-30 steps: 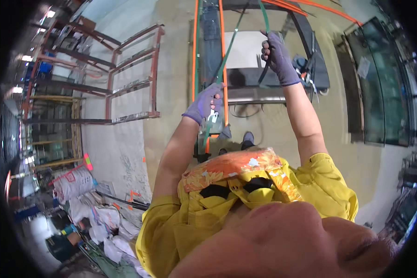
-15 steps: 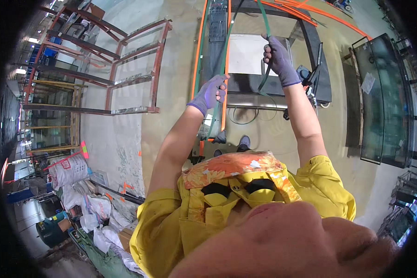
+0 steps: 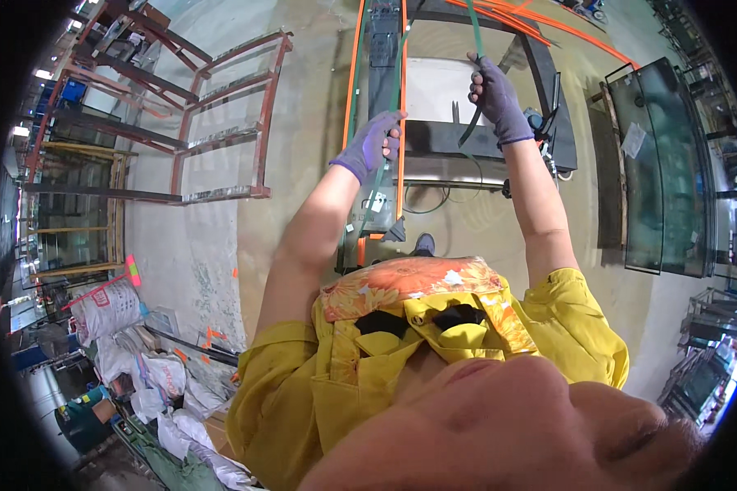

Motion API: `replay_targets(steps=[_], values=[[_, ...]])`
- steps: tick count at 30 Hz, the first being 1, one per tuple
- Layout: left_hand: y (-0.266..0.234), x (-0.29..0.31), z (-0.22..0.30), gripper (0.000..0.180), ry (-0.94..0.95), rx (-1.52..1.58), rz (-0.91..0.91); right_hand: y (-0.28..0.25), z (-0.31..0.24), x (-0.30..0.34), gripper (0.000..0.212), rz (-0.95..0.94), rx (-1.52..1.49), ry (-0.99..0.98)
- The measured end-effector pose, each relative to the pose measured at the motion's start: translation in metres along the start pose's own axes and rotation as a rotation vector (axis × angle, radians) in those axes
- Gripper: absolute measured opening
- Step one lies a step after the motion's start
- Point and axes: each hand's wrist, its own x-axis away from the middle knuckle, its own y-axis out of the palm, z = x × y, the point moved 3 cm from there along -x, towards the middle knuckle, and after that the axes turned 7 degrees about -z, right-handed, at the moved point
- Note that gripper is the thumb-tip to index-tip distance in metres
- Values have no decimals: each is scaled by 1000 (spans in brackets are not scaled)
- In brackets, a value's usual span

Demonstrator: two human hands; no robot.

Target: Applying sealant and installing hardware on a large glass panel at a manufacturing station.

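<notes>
My left hand [image 3: 371, 149], twelve o'clock, half-curls against one green strap [image 3: 400, 69], grip unclear; my right hand [image 3: 499, 96], one o'clock, closes around another strap length [image 3: 476, 29].

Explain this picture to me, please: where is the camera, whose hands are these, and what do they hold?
There is no robot here. A person wears the camera on the head; it looks down, and its wide lens bends straight edges. Both gloved hands are the wearer's own. The right hand grips a green strap. The left hand is at a dark beam with orange edges, where green strapping runs; how firmly it holds that, I can't tell. Orange strips lie across a black frame.
</notes>
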Motion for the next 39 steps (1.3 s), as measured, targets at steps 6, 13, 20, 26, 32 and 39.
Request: replay_targets(steps=[6, 13, 20, 26, 32, 39], values=[[-5, 13, 14, 33, 26, 21, 16, 23, -2, 7, 38, -1, -4, -52], [-25, 52, -14, 29, 18, -17, -3, 35, 34, 49, 40, 28, -45, -107], [-28, 56, -14, 27, 4, -31, 42, 39, 49, 56, 37, 17, -71, -63], [-31, 67, -25, 33, -6, -287, 196, 30, 99, 83, 30, 38, -100, 77], [-132, 114, -105, 28, 428, -1148, 336, 25, 246, 218, 30, -34, 111, 392], [-171, 157, -143, 19, 93, -527, 391, 74, 313, 392, 41, 200, 77, 543]])
